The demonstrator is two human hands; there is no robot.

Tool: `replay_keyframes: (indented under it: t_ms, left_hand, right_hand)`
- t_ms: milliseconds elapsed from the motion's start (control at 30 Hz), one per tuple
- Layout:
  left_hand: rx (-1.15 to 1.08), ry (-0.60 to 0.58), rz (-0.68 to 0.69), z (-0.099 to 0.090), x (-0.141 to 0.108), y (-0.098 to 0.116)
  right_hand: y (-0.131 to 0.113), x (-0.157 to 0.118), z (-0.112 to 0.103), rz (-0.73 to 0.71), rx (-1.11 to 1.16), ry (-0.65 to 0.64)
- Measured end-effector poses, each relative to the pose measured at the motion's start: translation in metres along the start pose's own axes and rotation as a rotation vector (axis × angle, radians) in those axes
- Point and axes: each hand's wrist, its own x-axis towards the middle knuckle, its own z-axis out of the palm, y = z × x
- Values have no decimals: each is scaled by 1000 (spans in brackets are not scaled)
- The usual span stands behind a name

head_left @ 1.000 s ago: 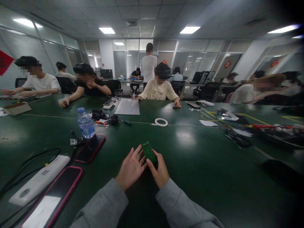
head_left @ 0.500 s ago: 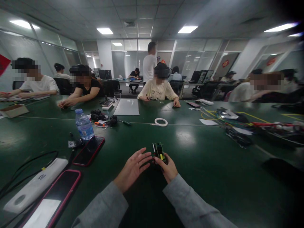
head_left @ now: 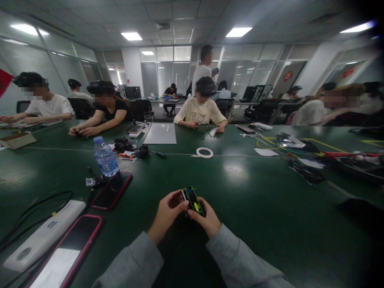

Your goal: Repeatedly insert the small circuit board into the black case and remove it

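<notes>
A small green circuit board (head_left: 193,200) with dark parts, a yellow component and a pale strip along its left edge is held above the table between both hands. My left hand (head_left: 169,212) grips its left side, thumb on the near face and fingers curled behind. On the right side, my right hand (head_left: 207,218) pinches the lower corner with the thumb in front. The fingers behind the board are partly hidden.
Left of my hands lie a phone (head_left: 112,191), a water bottle (head_left: 106,158), a white power bank (head_left: 45,234) and a second phone (head_left: 67,252). Ahead is a white tape ring (head_left: 205,153). Tangled cables (head_left: 306,170) lie to the right. Across the green table (head_left: 264,200) sits a person (head_left: 201,106).
My left hand was spread beside the board; now it has closed on the board's left side. The board has shifted slightly left and down. A standing person behind has moved right.
</notes>
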Motion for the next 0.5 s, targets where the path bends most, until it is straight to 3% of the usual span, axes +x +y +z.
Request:
replay_keyframes:
  t_ms: [500]
  left_hand:
    - [-4,-12,7,4,-1,-5]
  right_hand:
    - [-4,-1,3,59,133,12]
